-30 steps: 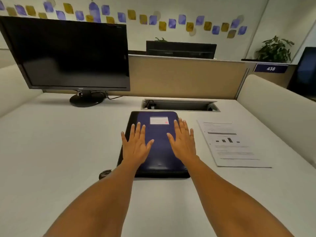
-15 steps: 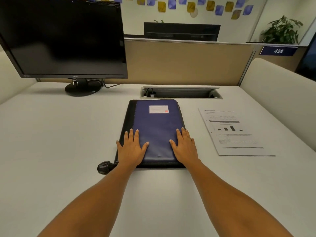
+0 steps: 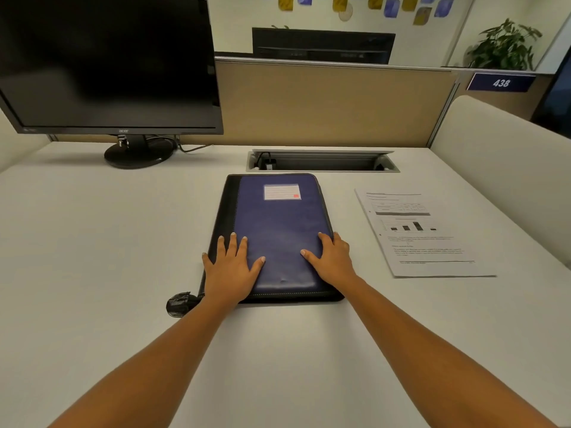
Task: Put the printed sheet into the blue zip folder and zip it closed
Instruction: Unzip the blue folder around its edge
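The blue zip folder lies closed and flat on the white desk, black spine to the left, a small white label near its far end. Its black zip pull sticks out at the near left corner. My left hand rests palm down on the folder's near left part, fingers spread. On the folder's near right edge sits my right hand, thumb on the cover, fingers curled over the side. The printed sheet, with text and a bar chart, lies flat to the right of the folder, untouched.
A black monitor on a round stand occupies the far left. A recessed cable tray sits just beyond the folder. Beige partitions close off the back and the right side of the desk.
Both hands slid toward me along the folder cover and moved apart. The right hand shifted to the folder's right edge. The view tilted downward.
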{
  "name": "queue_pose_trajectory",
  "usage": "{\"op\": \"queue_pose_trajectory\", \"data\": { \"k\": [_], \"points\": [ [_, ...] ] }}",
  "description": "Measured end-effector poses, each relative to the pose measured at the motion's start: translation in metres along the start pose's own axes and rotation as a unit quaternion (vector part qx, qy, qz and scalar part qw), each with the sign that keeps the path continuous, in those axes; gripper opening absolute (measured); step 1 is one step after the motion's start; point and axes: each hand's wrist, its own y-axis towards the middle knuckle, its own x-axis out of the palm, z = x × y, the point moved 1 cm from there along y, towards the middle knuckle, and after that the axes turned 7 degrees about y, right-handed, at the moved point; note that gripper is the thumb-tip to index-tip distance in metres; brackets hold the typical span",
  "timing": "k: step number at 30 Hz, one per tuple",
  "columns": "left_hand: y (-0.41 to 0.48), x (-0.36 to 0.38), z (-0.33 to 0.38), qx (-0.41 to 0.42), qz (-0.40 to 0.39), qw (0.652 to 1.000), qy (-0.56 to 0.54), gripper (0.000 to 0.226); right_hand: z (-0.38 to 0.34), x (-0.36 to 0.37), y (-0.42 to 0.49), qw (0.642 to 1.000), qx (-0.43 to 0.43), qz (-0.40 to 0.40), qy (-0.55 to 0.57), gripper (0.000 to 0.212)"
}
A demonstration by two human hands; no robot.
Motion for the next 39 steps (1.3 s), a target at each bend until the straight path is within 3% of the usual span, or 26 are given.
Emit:
{"op": "queue_pose_trajectory", "data": {
  "k": [5, 10, 14, 17, 20, 25, 33, 39],
  "points": [
    [0.007, 0.003, -0.015, 0.033, 0.009, 0.999, 0.008, 0.07, -0.009, -0.005, -0.004, 0.999, 0.029, 0.019, -0.002, 0.064],
    [0.02, -0.001, -0.05, 0.094, 0.002, 0.996, 0.0, 0.069, -0.017, -0.006, -0.019, 0.997, 0.038, 0.007, 0.073, 0.06],
    [0.028, -0.013, -0.082, 0.143, -0.024, 0.988, -0.055, 0.084, -0.02, 0.01, -0.04, 0.993, 0.012, -0.005, 0.116, 0.056],
    [0.042, -0.02, -0.093, 0.113, -0.037, 0.991, -0.056, 0.064, -0.026, 0.023, -0.053, 0.991, -0.021, -0.021, 0.132, 0.054],
    [0.047, -0.023, -0.07, 0.052, -0.032, 0.997, -0.035, 0.065, -0.034, 0.035, -0.062, 0.984, -0.053, -0.065, 0.157, 0.047],
    [0.034, -0.017, 0.001, 0.126, -0.071, 0.989, -0.032, 0.074, -0.045, 0.043, -0.06, 0.967, -0.098, -0.149, 0.18, 0.023],
    [0.026, -0.009, 0.02, 0.14, -0.086, 0.983, 0.076, 0.085, -0.019, 0.01, -0.028, 0.973, 0.011, -0.062, 0.22, 0.021],
    [0.033, -0.019, 0.013, 0.189, -0.13, 0.973, 0.03, 0.08, -0.007, -0.007, -0.009, 0.975, 0.03, -0.002, 0.222, 0.02]
  ]
}}
